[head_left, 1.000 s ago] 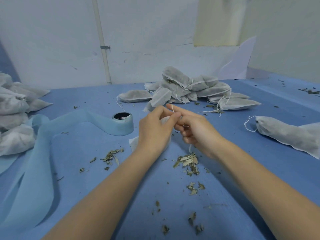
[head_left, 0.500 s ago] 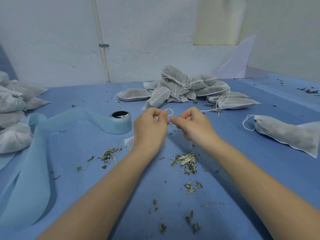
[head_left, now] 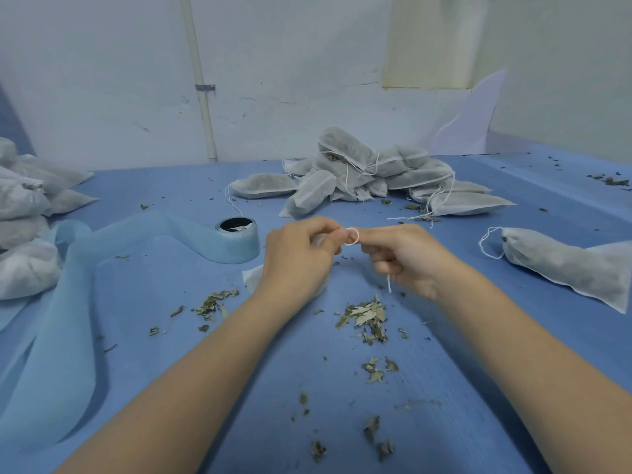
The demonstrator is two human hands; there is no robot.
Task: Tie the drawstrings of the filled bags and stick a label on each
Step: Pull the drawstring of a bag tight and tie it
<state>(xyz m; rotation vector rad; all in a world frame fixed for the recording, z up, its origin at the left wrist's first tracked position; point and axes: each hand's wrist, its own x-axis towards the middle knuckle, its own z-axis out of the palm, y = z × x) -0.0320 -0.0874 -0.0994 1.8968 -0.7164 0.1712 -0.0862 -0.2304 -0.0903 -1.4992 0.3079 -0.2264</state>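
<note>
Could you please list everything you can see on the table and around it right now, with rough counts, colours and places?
White string loop: one, between the two hands' fingertips.
Small white fabric bag: one, mostly hidden under the left hand.
Pile of grey-white filled drawstring bags: a dozen or so, far centre.
Single grey-white filled bag: one, right side, string loose.
Stack of grey-white filled bags: several, left edge.
Light blue tape roll: one, left of the hands, its strip trailing left and toward the camera.
Dried green leaf scraps: many, scattered on the blue table.
White pipe: one, on the back wall.
Left hand: pinches the string.
Right hand: pinches the string.
</note>
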